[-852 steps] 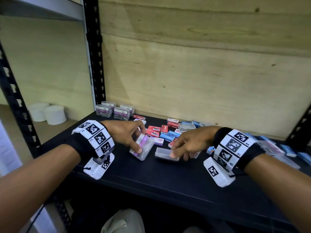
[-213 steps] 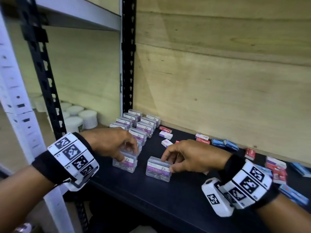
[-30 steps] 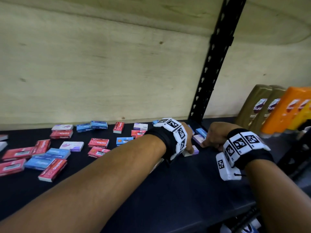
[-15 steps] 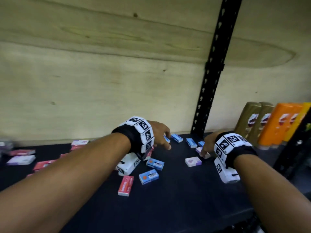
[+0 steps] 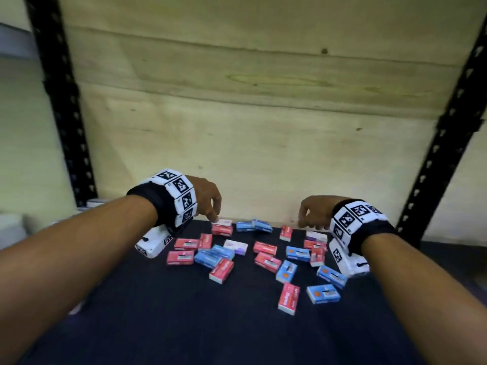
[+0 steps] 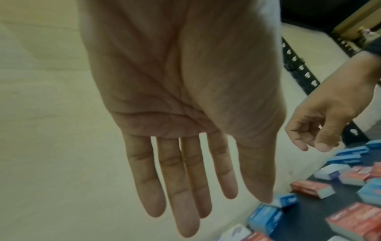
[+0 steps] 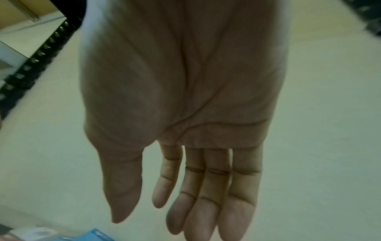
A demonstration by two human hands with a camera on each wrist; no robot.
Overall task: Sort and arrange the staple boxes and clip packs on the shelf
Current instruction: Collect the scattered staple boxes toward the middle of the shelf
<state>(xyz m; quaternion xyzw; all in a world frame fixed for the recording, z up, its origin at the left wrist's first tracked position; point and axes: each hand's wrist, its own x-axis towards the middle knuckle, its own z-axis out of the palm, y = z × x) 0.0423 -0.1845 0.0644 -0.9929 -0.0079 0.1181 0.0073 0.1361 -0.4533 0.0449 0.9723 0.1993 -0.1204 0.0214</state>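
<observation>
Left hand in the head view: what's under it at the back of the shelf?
Under the left hand, its fingertips hang over a white box lying on a red box by the wooden back panel. Whether they touch it cannot be told.

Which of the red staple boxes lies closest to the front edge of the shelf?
The red staple box beside the front blue box; every other red box lies farther back toward the wall.

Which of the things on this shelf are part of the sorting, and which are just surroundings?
Job:
- small red cardboard staple boxes, scattered flat
- small blue cardboard staple boxes, mixed among them
- small white-and-purple boxes
- left hand and right hand, both empty, above the back row

Surroundings:
- black shelf board
- pale plywood back panel
- black perforated steel uprights
</observation>
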